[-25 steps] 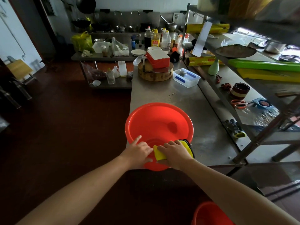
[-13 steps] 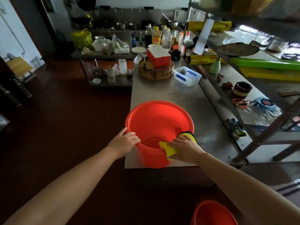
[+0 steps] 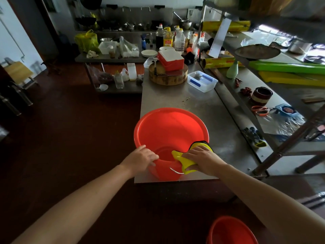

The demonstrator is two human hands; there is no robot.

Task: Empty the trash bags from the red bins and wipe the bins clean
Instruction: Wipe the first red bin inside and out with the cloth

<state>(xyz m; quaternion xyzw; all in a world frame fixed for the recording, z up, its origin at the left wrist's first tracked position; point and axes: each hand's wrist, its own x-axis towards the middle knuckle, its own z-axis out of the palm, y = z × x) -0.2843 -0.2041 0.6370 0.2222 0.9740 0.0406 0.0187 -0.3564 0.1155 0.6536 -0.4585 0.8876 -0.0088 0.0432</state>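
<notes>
Two bins: one red bin (image 3: pixel 158 120) stands on the table (image 3: pixel 202 111) at its near edge, lower centre of the frame. A second red bin (image 3: pixel 228 231) sits on the floor (image 3: pixel 70 138) at the bottom right, only partly in view.
Bag check: no trash bag shows in the bin on the table and its inner wall looks bare. The floor bin's inside is too cut off to tell.
Left hand: the left hand (image 3: pixel 140 158) grips the near-left rim, fingers curled over the lip and thumb on the outer wall.
Right hand: the right hand (image 3: pixel 204 158) holds the yellow cloth (image 3: pixel 179 156) against the near-right rim, fingers spread on top and thumb tucked beneath.
Cloth: it is black-edged and draped across the lip, part inside and part outside.
Step in hand: most likely wiping the rim, with the other hand bracing.
Slip risk: the bin's base lies right at the table edge. A wiping stroke pulled toward the body, or a loosened left grip, could tip or slide it off.
Snag risk: the wire handle (image 3: pixel 175 170) hangs just below the cloth, so a downward pass could catch the fabric on it.
Missed-spot risk: the cloth meets only the near lip, so the far wall and bottom may go unwiped unless the bin is turned.
</notes>
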